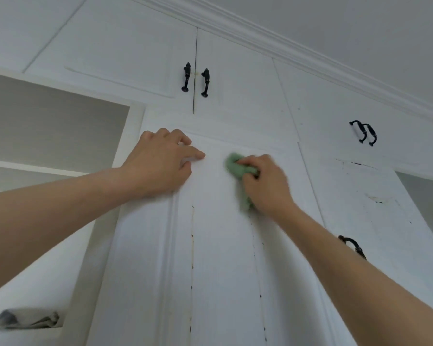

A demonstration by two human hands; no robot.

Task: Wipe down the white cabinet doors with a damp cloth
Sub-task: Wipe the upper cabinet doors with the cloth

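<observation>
Right hand [266, 183] grips the green cloth [238, 171] against the white cabinet door [223, 258] — left hand [160, 163] rests just beside, fingers loosely spread.

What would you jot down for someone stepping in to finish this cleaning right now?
Right hand: grips the green cloth, pressed to the upper part of the tall white door.
Left hand: fingers rest on the same door near its top left corner, holding nothing.
Done: cannot tell how much is wiped; the cloth is near the door's top.
Left: dark specks run down the door's grooves below the cloth; the door to the right shows scuffs and marks. The two small upper doors with black handles sit above the hands.
</observation>
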